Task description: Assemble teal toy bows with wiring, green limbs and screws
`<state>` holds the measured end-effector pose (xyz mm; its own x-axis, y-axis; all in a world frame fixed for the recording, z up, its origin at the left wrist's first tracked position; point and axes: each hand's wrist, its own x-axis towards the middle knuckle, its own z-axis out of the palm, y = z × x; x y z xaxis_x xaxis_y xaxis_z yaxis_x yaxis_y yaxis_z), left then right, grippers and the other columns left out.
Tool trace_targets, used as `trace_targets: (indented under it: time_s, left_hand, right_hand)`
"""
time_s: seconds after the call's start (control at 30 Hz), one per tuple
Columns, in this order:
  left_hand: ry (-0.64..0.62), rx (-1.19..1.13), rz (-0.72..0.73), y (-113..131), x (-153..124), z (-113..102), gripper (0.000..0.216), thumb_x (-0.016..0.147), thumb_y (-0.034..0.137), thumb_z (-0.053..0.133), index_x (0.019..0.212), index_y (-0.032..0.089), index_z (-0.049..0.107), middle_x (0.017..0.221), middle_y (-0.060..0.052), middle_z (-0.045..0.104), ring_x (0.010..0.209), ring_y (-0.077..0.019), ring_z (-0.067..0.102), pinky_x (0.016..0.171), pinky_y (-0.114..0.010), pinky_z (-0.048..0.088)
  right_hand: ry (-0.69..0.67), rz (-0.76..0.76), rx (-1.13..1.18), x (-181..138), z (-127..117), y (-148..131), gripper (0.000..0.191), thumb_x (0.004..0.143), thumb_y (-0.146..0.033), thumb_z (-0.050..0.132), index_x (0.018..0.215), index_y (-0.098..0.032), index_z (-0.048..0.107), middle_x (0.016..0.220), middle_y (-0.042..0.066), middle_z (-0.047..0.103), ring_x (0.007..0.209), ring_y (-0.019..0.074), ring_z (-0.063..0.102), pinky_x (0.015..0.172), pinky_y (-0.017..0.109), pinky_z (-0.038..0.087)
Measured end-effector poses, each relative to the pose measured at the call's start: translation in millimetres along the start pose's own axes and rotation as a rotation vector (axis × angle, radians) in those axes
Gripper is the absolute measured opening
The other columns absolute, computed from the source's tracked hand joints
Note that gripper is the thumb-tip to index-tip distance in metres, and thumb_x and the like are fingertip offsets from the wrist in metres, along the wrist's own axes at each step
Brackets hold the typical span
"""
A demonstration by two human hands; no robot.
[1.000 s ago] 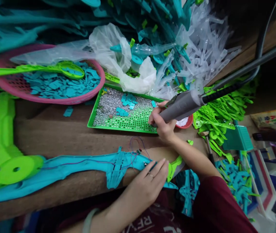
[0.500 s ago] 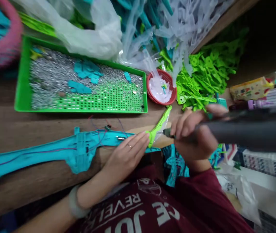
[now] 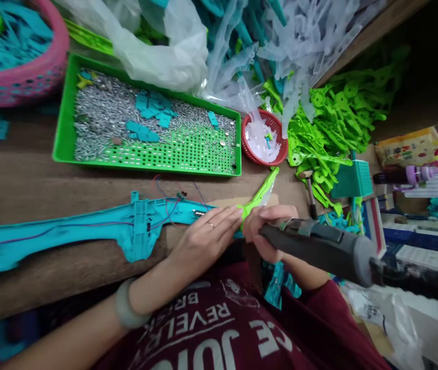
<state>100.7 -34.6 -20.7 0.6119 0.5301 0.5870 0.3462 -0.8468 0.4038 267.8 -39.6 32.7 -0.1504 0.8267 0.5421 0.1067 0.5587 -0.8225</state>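
Note:
My left hand [image 3: 213, 234] lies flat with straight fingers over the end of a long turquoise plastic shell [image 3: 99, 218], its fingertips against a lime-green curved plastic piece [image 3: 263, 191]. A translucent part shows beside the green piece. Thin red and blue wires, a small circuit board [image 3: 181, 195] and a small metal cylinder [image 3: 198, 213] are on the shell. My right hand [image 3: 267, 231] is closed around a dark power screwdriver [image 3: 315, 246], held slanted beside the green piece. Its tip is hidden behind my fingers.
Behind the shell stands a green tray [image 3: 147, 167] of screws and turquoise bits, beside a red basket [image 3: 246, 146] of whitish pieces. Lime-green parts [image 3: 330, 123] are heaped at right, near a hammer [image 3: 309, 190]. A pink basket [image 3: 45, 85] stands at back left.
The screwdriver and my right hand have moved left and down, closer to my left hand. My left hand keeps its place on the shell. The view has shifted slightly.

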Motion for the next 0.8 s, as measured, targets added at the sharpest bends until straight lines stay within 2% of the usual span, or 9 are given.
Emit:
trace_targets:
  time_s: [0.17,0.3,0.37,0.43,0.47,0.5,0.63,0.8]
  left_hand:
    - [0.047,0.046,0.021,2.6,-0.8,0.6,0.028,0.098,0.006,0.049,0.123,0.004,0.062,0.123,-0.014,0.073,0.119,-0.0235,0.067,0.105,-0.038,0.055]
    - [0.048,0.060,-0.012,4.7,0.4,-1.7,0.030,0.100,0.008,0.043,0.123,0.004,0.063,0.123,-0.013,0.073,0.119,-0.0223,0.067,0.106,-0.037,0.054]
    - [0.034,0.077,-0.017,6.7,0.3,-1.5,0.031,0.099,0.008,0.044,0.123,0.003,0.064,0.124,-0.014,0.073,0.120,-0.0229,0.066,0.107,-0.037,0.052]
    - [0.014,0.106,-0.017,9.2,-0.2,-0.2,0.033,0.097,0.007,0.047,0.125,0.003,0.063,0.127,-0.015,0.071,0.121,-0.0239,0.066,0.107,-0.038,0.051]
    - [0.010,0.120,-0.026,10.4,-0.5,0.7,0.033,0.096,0.007,0.047,0.125,0.003,0.063,0.128,-0.016,0.071,0.121,-0.0246,0.066,0.107,-0.038,0.051]
    - [0.008,0.130,-0.037,11.4,-0.9,1.5,0.034,0.096,0.008,0.048,0.126,0.002,0.063,0.130,-0.017,0.070,0.122,-0.0257,0.065,0.106,-0.039,0.051]
    - [-0.007,0.129,-0.087,13.1,-1.3,4.4,0.035,0.095,0.010,0.049,0.127,0.003,0.063,0.137,-0.017,0.066,0.132,-0.0290,0.059,0.109,-0.042,0.050]
    - [0.021,0.110,-0.084,13.1,-0.3,4.7,0.034,0.094,0.009,0.052,0.125,0.002,0.063,0.134,-0.019,0.067,0.130,-0.0299,0.060,0.110,-0.042,0.049]
  right_hand:
    - [-0.151,-0.041,0.180,2.9,-3.9,-1.4,0.021,0.085,-0.022,0.065,0.104,-0.024,0.058,0.057,-0.008,0.054,0.043,0.0097,0.052,0.047,0.021,0.048]
    - [-0.289,0.067,0.164,27.8,-13.9,-10.3,0.017,0.089,-0.033,0.065,0.102,-0.025,0.058,0.054,-0.008,0.057,0.043,0.0093,0.056,0.048,0.021,0.050]
    - [-0.221,0.100,0.132,55.2,-9.5,-2.7,0.021,0.092,-0.043,0.061,0.105,-0.028,0.056,0.052,-0.010,0.054,0.043,0.0088,0.057,0.047,0.021,0.050]
    - [0.003,0.065,0.087,84.0,4.0,18.3,0.026,0.093,-0.049,0.059,0.111,-0.032,0.052,0.053,-0.012,0.048,0.042,0.0083,0.053,0.045,0.021,0.049]
    - [0.113,0.033,0.092,96.2,12.6,32.3,0.028,0.091,-0.047,0.062,0.112,-0.033,0.050,0.054,-0.012,0.046,0.042,0.0081,0.051,0.044,0.021,0.048]
    - [0.159,0.051,0.094,105.8,21.4,46.9,0.031,0.091,-0.045,0.063,0.114,-0.032,0.048,0.057,-0.012,0.047,0.044,0.0086,0.052,0.046,0.022,0.049]
    - [0.176,0.109,0.118,118.2,43.0,88.1,0.037,0.089,-0.046,0.064,0.115,-0.030,0.042,0.060,-0.011,0.044,0.045,0.0099,0.052,0.046,0.024,0.048]
    - [0.137,0.100,0.068,113.0,41.2,90.4,0.036,0.090,-0.051,0.062,0.113,-0.032,0.042,0.057,-0.011,0.041,0.044,0.0103,0.050,0.046,0.025,0.048]
